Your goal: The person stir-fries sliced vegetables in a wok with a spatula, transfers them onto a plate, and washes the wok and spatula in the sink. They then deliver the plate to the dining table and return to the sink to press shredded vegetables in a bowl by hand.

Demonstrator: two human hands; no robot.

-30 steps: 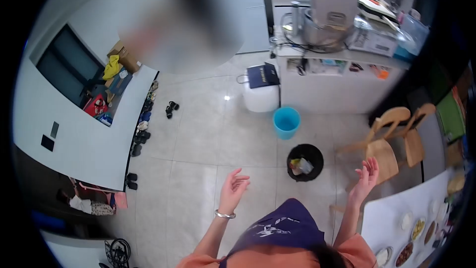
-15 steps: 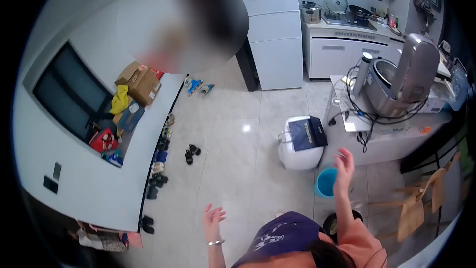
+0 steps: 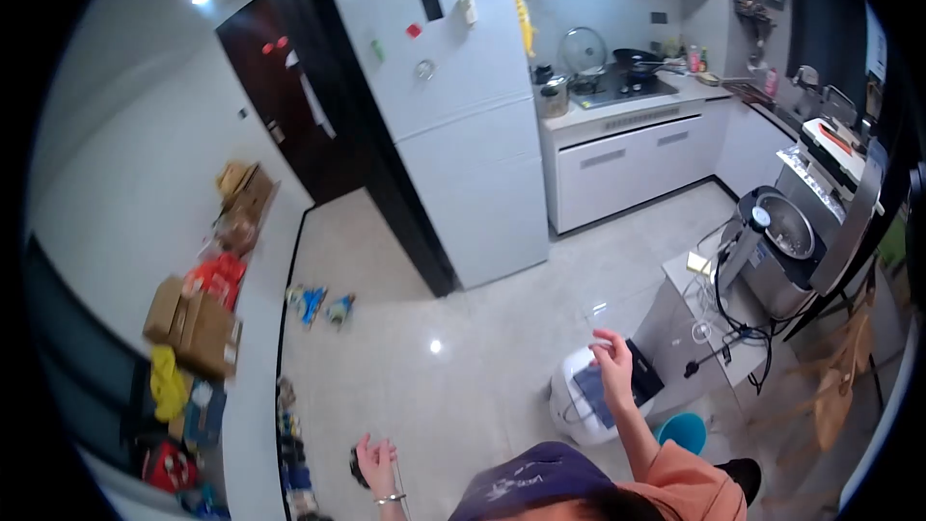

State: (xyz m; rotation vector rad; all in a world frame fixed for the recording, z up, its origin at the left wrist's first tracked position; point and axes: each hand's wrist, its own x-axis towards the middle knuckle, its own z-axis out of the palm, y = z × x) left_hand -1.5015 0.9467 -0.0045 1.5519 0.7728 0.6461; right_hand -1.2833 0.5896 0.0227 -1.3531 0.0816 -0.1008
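My left hand [image 3: 377, 463], with a silver bangle at the wrist, hangs over the tiled floor at the lower middle. Its fingers are apart and nothing shows in them. Beside it on the floor is a dark pair of sandals [image 3: 358, 468], partly hidden. My right hand [image 3: 614, 367] is raised with loosely bent, parted fingers and holds nothing. Seen from above, it overlaps a white bin-like container [image 3: 571, 396] with a dark blue bag [image 3: 590, 396] on top. A blue bucket [image 3: 683, 432] stands near my right forearm.
At right, a table [image 3: 690, 289] carries an open-lidded cooker [image 3: 772, 265] and tangled black cables [image 3: 743, 333]. Wooden chairs [image 3: 837, 396] stand beyond it. A white fridge [image 3: 473, 174] and kitchen counter [image 3: 627, 159] are ahead. Cardboard boxes [image 3: 198, 328] and shoes line the left wall.
My view has moved forward and tilted up, so the fridge and counter look nearer and a dark door shows at the back left. Both hands remain empty.
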